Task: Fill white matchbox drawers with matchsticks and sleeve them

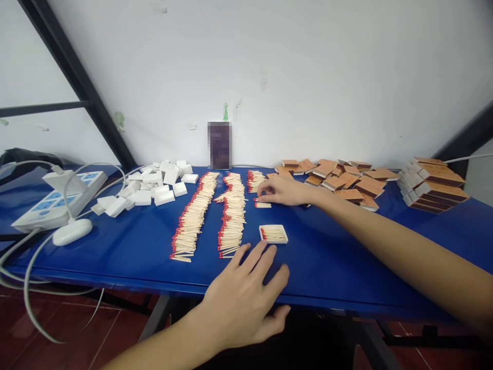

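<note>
My right hand (284, 190) reaches to the far middle of the table, its thumb and forefinger pinched at the red heads of a few matches (263, 204). Just behind those fingers lies a short row of matches (254, 180). Closer to me, a white matchbox tray (285, 237) holds a thin layer of matches, heads to the left. My left hand (246, 293) hovers at the table's front edge with fingers spread and nothing in it, fingertips just short of the tray. Two long rows of red-headed matches, a left row (194, 221) and a middle row (233, 216), run away from me.
White empty trays (152, 182) are heaped at back left, beside a power strip (57, 203) with white cables. Orange matchboxes (342, 177) lie piled at back right, near a neat stack of boxes (435, 185). A blurred dark rectangle (219, 145) stands against the wall.
</note>
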Motion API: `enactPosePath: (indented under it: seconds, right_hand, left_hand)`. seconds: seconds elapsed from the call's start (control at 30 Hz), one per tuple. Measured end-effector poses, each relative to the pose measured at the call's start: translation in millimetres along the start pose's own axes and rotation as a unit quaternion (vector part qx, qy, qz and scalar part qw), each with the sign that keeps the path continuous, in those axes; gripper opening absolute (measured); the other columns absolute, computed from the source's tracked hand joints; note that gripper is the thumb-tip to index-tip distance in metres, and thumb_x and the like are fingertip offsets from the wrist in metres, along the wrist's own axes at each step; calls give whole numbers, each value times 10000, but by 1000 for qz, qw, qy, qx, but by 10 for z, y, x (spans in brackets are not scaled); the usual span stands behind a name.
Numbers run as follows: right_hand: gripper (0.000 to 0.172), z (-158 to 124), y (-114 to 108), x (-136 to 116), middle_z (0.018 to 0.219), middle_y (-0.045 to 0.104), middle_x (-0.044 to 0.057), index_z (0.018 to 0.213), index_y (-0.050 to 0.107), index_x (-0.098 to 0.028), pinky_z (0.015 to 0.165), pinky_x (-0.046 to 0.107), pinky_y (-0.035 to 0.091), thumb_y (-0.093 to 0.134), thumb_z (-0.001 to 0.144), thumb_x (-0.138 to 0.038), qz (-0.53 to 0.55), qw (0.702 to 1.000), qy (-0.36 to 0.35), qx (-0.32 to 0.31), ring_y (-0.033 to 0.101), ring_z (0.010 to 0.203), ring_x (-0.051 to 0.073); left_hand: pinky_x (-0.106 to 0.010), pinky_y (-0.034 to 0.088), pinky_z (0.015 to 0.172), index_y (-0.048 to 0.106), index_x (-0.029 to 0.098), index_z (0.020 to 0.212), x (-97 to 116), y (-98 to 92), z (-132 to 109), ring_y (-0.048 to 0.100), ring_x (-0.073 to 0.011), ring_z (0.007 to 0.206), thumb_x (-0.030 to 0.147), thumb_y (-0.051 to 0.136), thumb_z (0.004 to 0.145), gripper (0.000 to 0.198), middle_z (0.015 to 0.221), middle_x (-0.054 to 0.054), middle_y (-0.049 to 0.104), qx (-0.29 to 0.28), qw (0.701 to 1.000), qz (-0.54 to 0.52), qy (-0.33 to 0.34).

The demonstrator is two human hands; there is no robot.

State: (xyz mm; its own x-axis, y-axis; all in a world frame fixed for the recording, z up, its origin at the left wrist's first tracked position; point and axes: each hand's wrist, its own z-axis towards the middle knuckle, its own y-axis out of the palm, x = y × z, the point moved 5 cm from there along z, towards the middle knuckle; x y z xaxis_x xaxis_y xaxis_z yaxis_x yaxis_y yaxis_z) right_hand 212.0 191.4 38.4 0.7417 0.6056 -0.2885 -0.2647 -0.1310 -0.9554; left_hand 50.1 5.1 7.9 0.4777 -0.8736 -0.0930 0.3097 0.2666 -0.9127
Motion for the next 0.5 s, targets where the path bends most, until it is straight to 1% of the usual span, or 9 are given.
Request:
enactPosePath:
  seconds: [0.1, 0.2, 0.33, 0.4, 0.5]
  right_hand:
    - [374, -21, -20, -48, 769, 657, 58, 892, 697, -165, 666, 287, 360, 514, 905, -491, 16, 1000, 0, -12, 545, 722, 181]
    - [406, -44, -44, -90, 820, 667, 64, 901, 695, -173, 657, 289, 366, 494, 912, -525, 30, 999, 0, -29, 548, 716, 177]
    - [418, -66, -60, -105, 808, 646, 52, 927, 699, -198, 619, 283, 361, 577, 843, -589, 9, 998, 15, -52, 546, 690, 173]
    - [411, -69, -65, -103, 844, 644, 56, 952, 696, -206, 620, 284, 366, 626, 805, -584, -6, 998, 19, -57, 555, 716, 182]
    - [363, -63, -66, -103, 883, 649, 64, 936, 697, -206, 651, 289, 382, 658, 787, -535, -16, 998, 12, -58, 572, 787, 202]
  left_hand:
    - [-479, 379, 1094, 522, 163, 1300, -1, 2, -2, 434, -336, 1349, 453, 448, 948, 463, 1377, -168, 516, 0, 1000, 0, -1]
    - [-480, 377, 1096, 520, 162, 1304, -6, 5, -2, 432, -336, 1351, 454, 448, 947, 466, 1375, -169, 517, 1, 1000, 0, -1]
    - [-478, 378, 1096, 524, 163, 1301, -4, 1, -1, 438, -336, 1345, 456, 464, 937, 471, 1367, -168, 523, 3, 1000, 0, -1]
    - [-477, 378, 1097, 529, 166, 1296, -1, -5, -2, 444, -333, 1341, 455, 467, 937, 466, 1361, -164, 529, 6, 1000, 0, -2]
    - [-475, 381, 1095, 531, 166, 1296, -2, -5, -7, 446, -331, 1340, 450, 471, 936, 463, 1361, -162, 531, 8, 1000, 1, -3]
